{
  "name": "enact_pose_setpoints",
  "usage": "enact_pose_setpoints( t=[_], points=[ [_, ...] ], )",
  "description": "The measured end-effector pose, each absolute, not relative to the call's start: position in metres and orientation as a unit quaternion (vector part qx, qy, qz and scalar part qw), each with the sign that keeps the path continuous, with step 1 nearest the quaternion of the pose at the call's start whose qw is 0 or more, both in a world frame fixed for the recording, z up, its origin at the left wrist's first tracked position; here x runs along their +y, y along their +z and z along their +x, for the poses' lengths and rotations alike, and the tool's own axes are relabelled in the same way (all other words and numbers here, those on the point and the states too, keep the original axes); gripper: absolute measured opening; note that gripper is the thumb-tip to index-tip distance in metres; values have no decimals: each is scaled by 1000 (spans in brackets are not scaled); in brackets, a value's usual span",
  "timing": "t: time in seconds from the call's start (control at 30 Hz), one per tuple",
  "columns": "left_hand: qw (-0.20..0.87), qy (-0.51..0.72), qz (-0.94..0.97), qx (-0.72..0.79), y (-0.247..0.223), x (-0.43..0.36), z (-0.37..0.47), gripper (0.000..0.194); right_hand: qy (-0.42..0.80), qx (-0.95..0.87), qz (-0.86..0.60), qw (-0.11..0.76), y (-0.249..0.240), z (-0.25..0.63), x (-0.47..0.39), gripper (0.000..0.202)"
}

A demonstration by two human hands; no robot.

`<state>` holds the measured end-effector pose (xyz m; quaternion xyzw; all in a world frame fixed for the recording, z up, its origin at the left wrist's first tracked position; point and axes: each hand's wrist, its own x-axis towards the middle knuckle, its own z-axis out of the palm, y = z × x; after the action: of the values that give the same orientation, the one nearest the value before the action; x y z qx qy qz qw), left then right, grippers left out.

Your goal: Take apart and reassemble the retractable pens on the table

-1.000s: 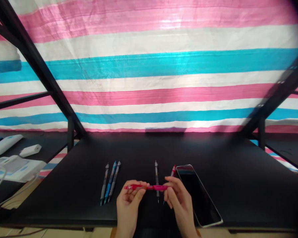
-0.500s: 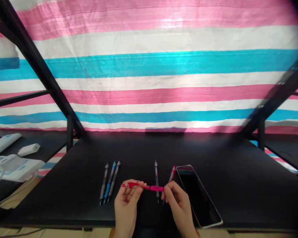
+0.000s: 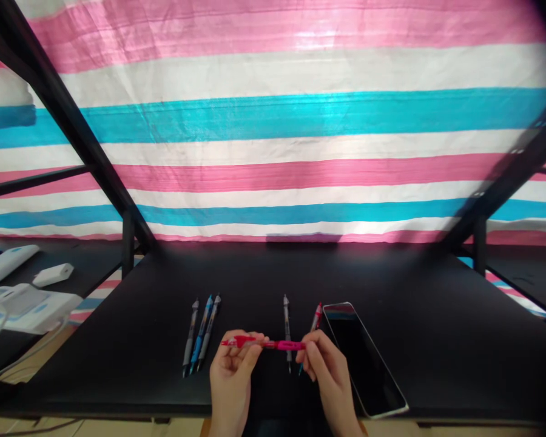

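Note:
My left hand is closed round the red clip end of a red and pink pen, held level just above the desk. My right hand pinches the far end of its pink grip, and a thin red length shows between the two parts. Beneath the held pen, a grey pen lies on the desk. Partly covered by my right hand is a pen with a red top; a bluish tip peeks out below the fingers. Left of my hands lie two grey pens with a blue pen between them.
A phone with a dark screen lies right beside my right hand on the black desk. At the far left are a white power strip, a white charger and cables. Black metal bars and a striped sheet stand behind.
My right hand has shifted slightly right with the pink grip, which sits a little farther from my left hand. My left hand and the things on the desk stay put.

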<state>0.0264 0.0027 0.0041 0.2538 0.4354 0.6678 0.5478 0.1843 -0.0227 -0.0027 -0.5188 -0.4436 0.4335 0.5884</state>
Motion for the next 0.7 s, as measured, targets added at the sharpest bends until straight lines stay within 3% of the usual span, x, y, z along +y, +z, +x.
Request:
enact_pose_setpoints(
  t=[0.1,0.27,0.4,0.57,0.7],
  points=[
    [550,668,251,435,4,2,27,39,418,-454,-526,586,-3,184,-22,43],
    [550,668,246,437,5,2,28,41,411,-461,-517,593,-2,185,-22,34],
    [550,672,239,434,6,2,28,44,407,-460,-534,581,-2,185,-23,43],
    [549,676,238,430,5,2,27,44,411,-458,-518,595,-2,185,-22,32],
    [545,681,242,425,2,3,26,41,412,-459,-528,583,-1,185,-22,39]
  ],
)
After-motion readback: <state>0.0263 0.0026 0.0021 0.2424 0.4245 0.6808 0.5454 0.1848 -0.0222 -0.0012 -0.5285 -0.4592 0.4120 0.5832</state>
